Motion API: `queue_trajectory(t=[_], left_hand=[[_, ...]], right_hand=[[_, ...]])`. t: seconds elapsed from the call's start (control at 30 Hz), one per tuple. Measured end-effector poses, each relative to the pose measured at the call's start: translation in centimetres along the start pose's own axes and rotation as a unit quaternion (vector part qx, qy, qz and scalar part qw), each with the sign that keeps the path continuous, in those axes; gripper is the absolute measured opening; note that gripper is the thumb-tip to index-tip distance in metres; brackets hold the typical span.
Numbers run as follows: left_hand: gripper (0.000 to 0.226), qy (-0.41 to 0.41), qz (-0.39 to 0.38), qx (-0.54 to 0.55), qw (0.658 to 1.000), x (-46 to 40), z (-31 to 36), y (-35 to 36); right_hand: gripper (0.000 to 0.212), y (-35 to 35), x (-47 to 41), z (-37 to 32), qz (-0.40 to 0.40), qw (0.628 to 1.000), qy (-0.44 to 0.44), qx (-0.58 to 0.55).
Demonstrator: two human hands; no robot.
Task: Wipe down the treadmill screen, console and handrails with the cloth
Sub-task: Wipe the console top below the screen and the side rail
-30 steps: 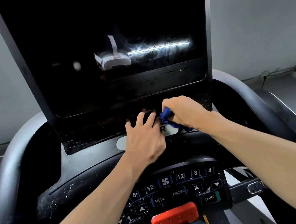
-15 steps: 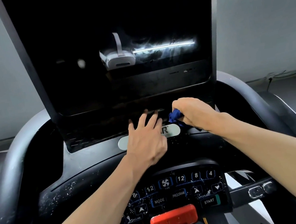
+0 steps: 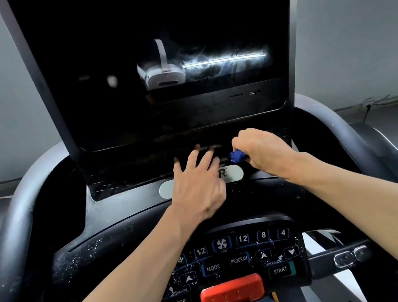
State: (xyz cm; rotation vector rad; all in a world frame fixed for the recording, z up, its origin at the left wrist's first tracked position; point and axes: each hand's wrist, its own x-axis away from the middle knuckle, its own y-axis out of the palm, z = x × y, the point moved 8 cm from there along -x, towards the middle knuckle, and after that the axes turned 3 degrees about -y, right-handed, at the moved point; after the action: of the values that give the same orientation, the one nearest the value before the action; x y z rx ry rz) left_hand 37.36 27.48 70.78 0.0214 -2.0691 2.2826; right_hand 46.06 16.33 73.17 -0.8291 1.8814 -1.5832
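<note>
I had my right hand (image 3: 260, 151) bunched around the blue cloth (image 3: 238, 156) at the screen's (image 3: 155, 55) lower edge, my left hand (image 3: 199, 188) spread flat beside it, so I judged the speckled console (image 3: 92, 251) and handrails (image 3: 350, 136) came next.

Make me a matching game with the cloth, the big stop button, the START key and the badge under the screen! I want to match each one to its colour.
Things:
1. cloth
2. big stop button
3. START key
4. oval badge

Colours:
A. red
B. silver-white
C. dark blue
D. black with white letters and a green edge

Right pairs: 1-C, 2-A, 3-D, 4-B.

The right hand holds the cloth bunched up just below the screen. The left hand rests with spread fingers over part of the badge.
</note>
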Motion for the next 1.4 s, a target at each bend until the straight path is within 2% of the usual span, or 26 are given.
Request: queue_trajectory(t=[0.13, 0.23, 0.37, 0.47, 0.57, 0.73, 0.83, 0.93, 1.03, 1.13, 1.2, 1.27, 1.33, 1.4], left_hand=[[0.079, -0.002, 0.0, 0.001, 1.0, 0.1, 0.2, -0.1], [0.077, -0.003, 0.005, -0.003, 1.0, 0.0, 0.3, -0.2], [0.066, -0.001, 0.033, -0.023, 0.999, -0.1, 0.6, -0.6], [0.056, 0.002, 0.045, -0.034, 0.998, -0.4, 1.1, -0.9], [0.046, 0.002, 0.063, -0.032, 0.998, -0.6, 1.7, -1.1], [0.05, 0.024, 0.073, -0.033, 0.996, -1.0, 2.6, -1.1], [0.055, 0.034, 0.057, -0.038, 0.997, -1.6, 3.9, -0.9], [0.059, 0.026, 0.04, -0.031, 0.998, -2.0, 4.6, -0.6], [0.057, 0.028, 0.044, -0.034, 0.998, -2.1, 4.5, -0.6], [0.055, 0.026, 0.046, -0.039, 0.998, -2.2, 4.5, -0.5], [0.051, 0.017, 0.045, -0.038, 0.998, -2.3, 4.7, -0.4], [0.049, 0.015, 0.046, -0.041, 0.998, -2.5, 5.2, -0.3], [0.047, 0.021, 0.045, -0.048, 0.998, -2.7, 5.5, -0.1], [0.047, 0.024, 0.046, -0.049, 0.997, -2.8, 5.4, 0.0]], right_hand=[[0.022, 0.5, -0.6, -1.6, 0.016, 1.0, -0.023, -0.012], [0.025, 0.8, 0.3, 0.1, 0.019, 1.0, -0.008, -0.021], [0.028, 0.0, 2.7, 3.8, 0.055, 0.997, 0.033, -0.032], [0.029, 0.0, 2.5, 2.4, 0.095, 0.995, 0.016, -0.041], [0.029, 0.9, 1.5, 0.9, 0.088, 0.995, 0.013, -0.043], [0.032, 0.3, 4.6, 6.5, 0.11, 0.991, 0.063, -0.038], [0.023, -0.3, 4.4, 4.2, 0.146, 0.988, 0.037, -0.033], [0.021, 0.1, 4.3, 3.5, 0.136, 0.99, 0.025, -0.031], [0.035, 0.1, 5.9, 7.0, 0.132, 0.988, 0.073, -0.034], [0.02, -0.4, 6.5, 6.4, 0.17, 0.978, 0.088, -0.077], [0.019, -0.1, 5.7, 5.2, 0.172, 0.976, 0.093, -0.1], [0.024, 0.4, 5.6, 6.0, 0.149, 0.971, 0.145, -0.116], [0.018, 0.1, 6.9, 8.4, 0.181, 0.941, 0.245, -0.15], [0.013, -0.7, 9.0, 10.0, 0.27, 0.871, 0.352, -0.209]])
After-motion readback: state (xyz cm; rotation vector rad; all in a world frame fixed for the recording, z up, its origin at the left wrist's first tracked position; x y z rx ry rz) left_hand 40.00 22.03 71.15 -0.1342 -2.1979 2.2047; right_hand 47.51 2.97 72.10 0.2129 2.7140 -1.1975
